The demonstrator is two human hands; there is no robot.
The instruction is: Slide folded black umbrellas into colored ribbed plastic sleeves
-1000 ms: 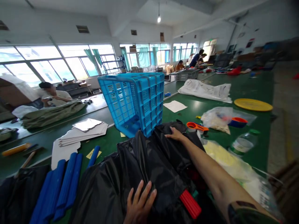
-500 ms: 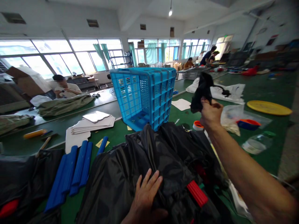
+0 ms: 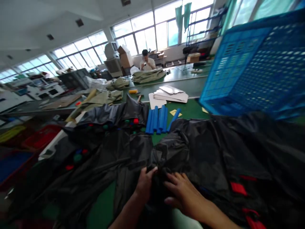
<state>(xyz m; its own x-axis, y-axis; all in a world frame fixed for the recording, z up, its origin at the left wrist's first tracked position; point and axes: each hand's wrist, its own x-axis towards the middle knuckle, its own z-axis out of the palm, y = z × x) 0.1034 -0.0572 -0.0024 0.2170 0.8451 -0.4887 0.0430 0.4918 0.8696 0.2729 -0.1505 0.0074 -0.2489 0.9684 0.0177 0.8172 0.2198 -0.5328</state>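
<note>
Long green-topped work table (image 3: 102,203) runs through a window-lit factory workroom, and a wide spread of crumpled black nylon fabric (image 3: 209,152) covers most of its near end. At the bottom of the view, the left hand (image 3: 145,184) is curled nearly closed, its fingers sunk into a gathered bunch of that fabric. The right hand sits just beside it, at 3 o'clock, with its fingers spread and half open on the same bunch; whether it has a firm grip there, I cannot tell. Its point is here: right hand (image 3: 183,190). Puckered folds rise from the bunch toward 12 o'clock. Small red rectangular patches (image 3: 238,188) lie on the black fabric at 4 o'clock.

Farther out at 11 o'clock lies a second black fabric piece (image 3: 111,116), dotted with small round red and green parts. Long blue foam tubes (image 3: 157,120) lie side by side on the table at 12 o'clock. A large blue perforated plastic crate (image 3: 252,70) stands tilted at 1 o'clock, its lower edge at the black fabric. Beyond the tubes is a stack of white card sheets (image 3: 170,94). Bundled olive-green fabric (image 3: 148,76) lies on a far table, with a seated person (image 3: 146,60) in a pale shirt behind it.
</note>
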